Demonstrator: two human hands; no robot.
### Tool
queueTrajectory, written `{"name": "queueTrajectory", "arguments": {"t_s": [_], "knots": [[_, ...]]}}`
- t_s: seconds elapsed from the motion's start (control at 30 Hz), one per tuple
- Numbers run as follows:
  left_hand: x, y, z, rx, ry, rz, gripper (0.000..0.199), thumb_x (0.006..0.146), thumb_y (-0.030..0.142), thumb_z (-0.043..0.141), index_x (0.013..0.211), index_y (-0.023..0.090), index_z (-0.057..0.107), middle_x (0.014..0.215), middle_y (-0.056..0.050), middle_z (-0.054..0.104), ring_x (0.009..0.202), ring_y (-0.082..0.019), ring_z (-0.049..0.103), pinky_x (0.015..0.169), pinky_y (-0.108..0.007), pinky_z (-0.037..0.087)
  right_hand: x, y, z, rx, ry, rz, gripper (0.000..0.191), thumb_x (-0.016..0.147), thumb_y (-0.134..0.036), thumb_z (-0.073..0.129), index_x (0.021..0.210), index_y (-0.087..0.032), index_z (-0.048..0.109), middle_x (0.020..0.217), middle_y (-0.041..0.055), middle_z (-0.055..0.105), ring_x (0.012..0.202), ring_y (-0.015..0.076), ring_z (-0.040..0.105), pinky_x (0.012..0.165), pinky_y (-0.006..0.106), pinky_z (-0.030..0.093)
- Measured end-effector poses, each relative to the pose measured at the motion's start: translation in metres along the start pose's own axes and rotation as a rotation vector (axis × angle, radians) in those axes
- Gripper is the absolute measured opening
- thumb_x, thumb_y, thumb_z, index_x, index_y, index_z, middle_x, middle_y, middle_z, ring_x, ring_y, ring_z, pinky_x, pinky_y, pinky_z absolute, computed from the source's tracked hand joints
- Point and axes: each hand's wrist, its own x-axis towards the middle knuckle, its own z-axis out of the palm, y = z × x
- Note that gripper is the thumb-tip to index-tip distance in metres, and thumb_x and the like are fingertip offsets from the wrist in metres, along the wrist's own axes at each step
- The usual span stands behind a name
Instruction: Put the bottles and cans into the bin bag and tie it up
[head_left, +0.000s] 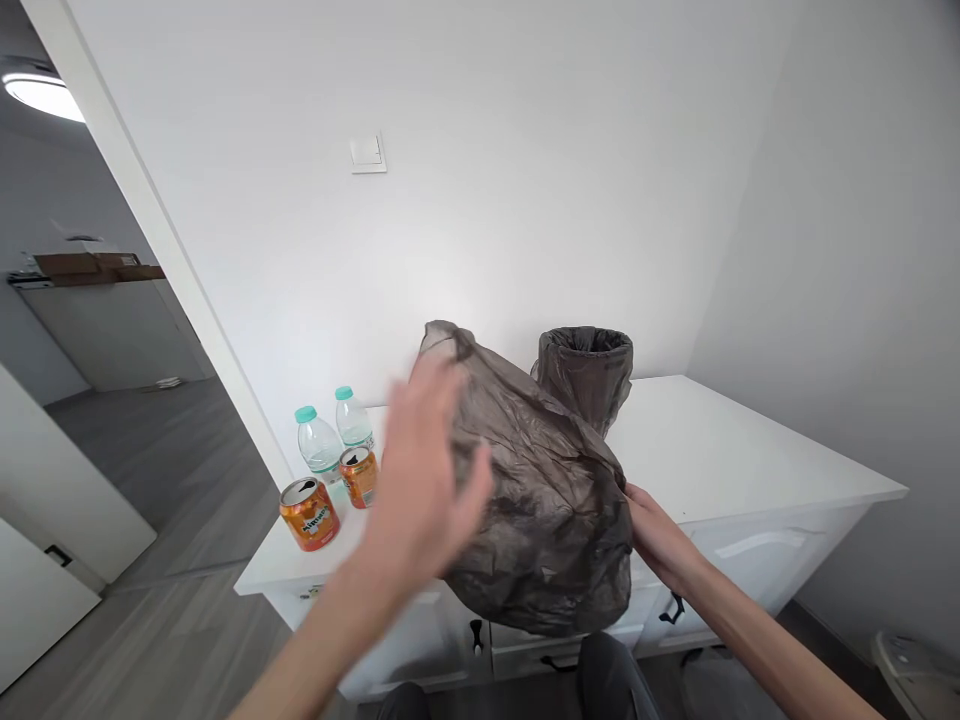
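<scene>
A dark, translucent plastic bag (540, 500) hangs spread out in front of the white cabinet. My right hand (654, 530) grips its right edge, with the fingertips partly hidden by the plastic. My left hand (424, 470), blurred by motion, is raised at the bag's left side with thumb and fingers apart; nothing shows in its grasp. Behind the bag stands a bin (586, 375) lined with similar dark plastic. Left of my left hand are two orange cans, one in front (309, 514) and one behind (360, 476), beside two clear bottles with teal caps (319, 441) (353, 417).
The white cabinet top (750, 450) runs along the wall, with black-handled doors and drawers below. A light switch (367, 153) is on the wall. At left, a doorway opens onto a room with cardboard boxes (82, 265). My knees are near the cabinet front.
</scene>
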Motion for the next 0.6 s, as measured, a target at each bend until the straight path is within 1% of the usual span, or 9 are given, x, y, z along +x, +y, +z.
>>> {"name": "queueTrajectory", "arguments": {"t_s": [0.07,0.13,0.2,0.27,0.33,0.4,0.5,0.53,0.6], "knots": [[-0.030,-0.019,0.028,0.122,-0.348,0.121,0.058,0.091,0.044,0.068,0.146,0.031,0.054,0.156,-0.005,0.051,0.157,-0.036,0.027,0.128,-0.059,0.019,0.002,0.013,-0.007,-0.013,0.006,0.019,0.052,0.081,-0.063,0.073,0.108,-0.019,0.076,0.105,0.0084,0.079,0.098,0.0279,0.069,0.083,0.036,0.054],[-0.048,-0.055,0.047,0.204,-0.584,0.172,0.055,0.093,0.051,0.064,0.144,0.033,0.057,0.155,-0.004,0.054,0.154,-0.034,0.034,0.130,-0.056,0.015,0.002,0.023,-0.013,-0.019,0.019,0.053,0.051,0.081,-0.063,0.073,0.106,-0.019,0.075,0.105,0.0082,0.079,0.096,0.0263,0.069,0.080,0.034,0.053],[-0.050,-0.098,0.054,0.279,-0.654,0.082,0.056,0.093,0.055,0.062,0.142,0.029,0.059,0.155,-0.008,0.055,0.154,-0.034,0.035,0.129,-0.056,0.015,0.001,0.028,-0.016,0.001,0.027,0.108,0.048,0.081,-0.060,0.075,0.109,-0.021,0.074,0.109,0.0072,0.079,0.099,0.0253,0.069,0.084,0.034,0.053],[-0.042,-0.136,0.052,0.348,-0.656,-0.047,0.056,0.093,0.058,0.062,0.138,0.026,0.063,0.151,-0.011,0.059,0.153,-0.037,0.035,0.127,-0.059,0.017,-0.003,0.030,-0.019,0.023,0.027,0.176,0.046,0.081,-0.056,0.077,0.113,-0.024,0.072,0.113,0.0063,0.078,0.104,0.0250,0.069,0.088,0.035,0.054],[-0.035,-0.159,0.046,0.385,-0.658,-0.109,0.051,0.092,0.056,0.063,0.132,0.023,0.067,0.147,-0.014,0.062,0.152,-0.039,0.037,0.127,-0.062,0.014,-0.008,0.032,-0.022,0.021,0.031,0.228,0.046,0.080,-0.054,0.079,0.114,-0.025,0.070,0.115,0.0068,0.077,0.106,0.0256,0.070,0.089,0.036,0.054],[-0.036,-0.163,0.040,0.373,-0.654,-0.095,0.045,0.096,0.051,0.060,0.130,0.023,0.069,0.146,-0.013,0.063,0.152,-0.037,0.038,0.128,-0.060,0.013,-0.012,0.034,-0.026,0.016,0.051,0.248,0.047,0.079,-0.055,0.080,0.112,-0.024,0.069,0.117,0.0085,0.077,0.109,0.0267,0.070,0.090,0.037,0.055],[-0.054,-0.150,0.033,0.262,-0.699,-0.012,0.045,0.101,0.047,0.054,0.140,0.029,0.062,0.151,-0.007,0.060,0.152,-0.030,0.039,0.130,-0.051,0.019,-0.013,0.040,-0.037,-0.008,0.128,0.223,0.056,0.079,-0.060,0.079,0.120,-0.024,0.065,0.124,0.0119,0.074,0.115,0.0300,0.068,0.093,0.041,0.056],[-0.062,-0.145,0.030,0.228,-0.745,0.011,0.050,0.100,0.049,0.056,0.147,0.031,0.057,0.155,-0.005,0.056,0.153,-0.029,0.038,0.130,-0.049,0.021,-0.013,0.043,-0.040,-0.046,0.177,0.187,0.063,0.080,-0.062,0.077,0.128,-0.024,0.061,0.130,0.0134,0.071,0.119,0.0314,0.067,0.095,0.043,0.057],[-0.077,-0.142,0.024,0.224,-0.865,0.036,0.076,0.092,0.056,0.067,0.159,0.033,0.040,0.166,-0.005,0.041,0.157,-0.032,0.029,0.130,-0.051,0.021,-0.012,0.051,-0.046,-0.198,0.288,0.018,0.080,0.082,-0.061,0.076,0.146,-0.025,0.047,0.147,0.0164,0.059,0.131,0.0338,0.059,0.103,0.048,0.054]]}}
